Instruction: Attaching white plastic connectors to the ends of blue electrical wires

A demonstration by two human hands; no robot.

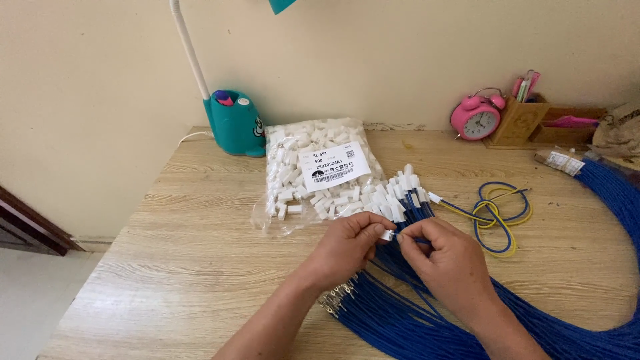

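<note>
Pinching a small white plug [387, 235], the left hand [347, 247] is closed on it. The right hand [447, 257] grips 1 blue wire [419, 241] at the plug.

Bag of connectors [320, 170] on table [193, 267], behind hands; lamp base [235, 123] to its left; wire bundle [433, 313] front right; alarm clock [476, 117], pen holder [523, 120] back right.
</note>
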